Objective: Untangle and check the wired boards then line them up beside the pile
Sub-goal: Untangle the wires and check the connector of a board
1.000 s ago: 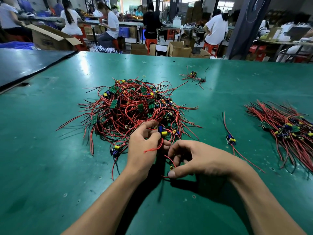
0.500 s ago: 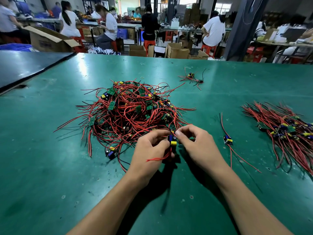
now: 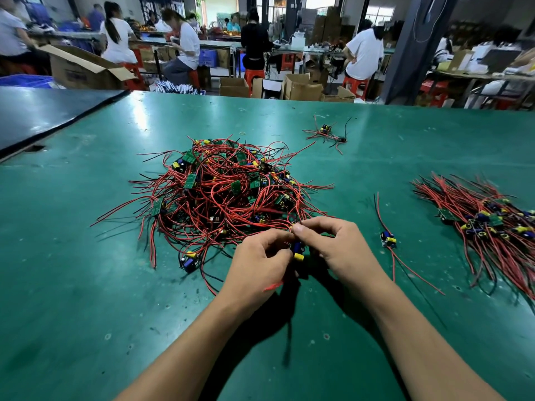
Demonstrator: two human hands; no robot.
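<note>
Low in the middle of the frame, both hands pinch one small board with blue and yellow parts (image 3: 297, 250) at the near edge of the tangled heap of red-wired green boards (image 3: 225, 192) on the green table (image 3: 86, 285): left hand (image 3: 260, 261) gripping it, right hand (image 3: 335, 247) nipping its wire. This looks like the untangling step; next it needs drawing free and laying by the combed row (image 3: 486, 224) at right.

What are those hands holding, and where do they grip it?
One small wired board, held between both hands: left hand at its body, right hand pinching its top end.
</note>
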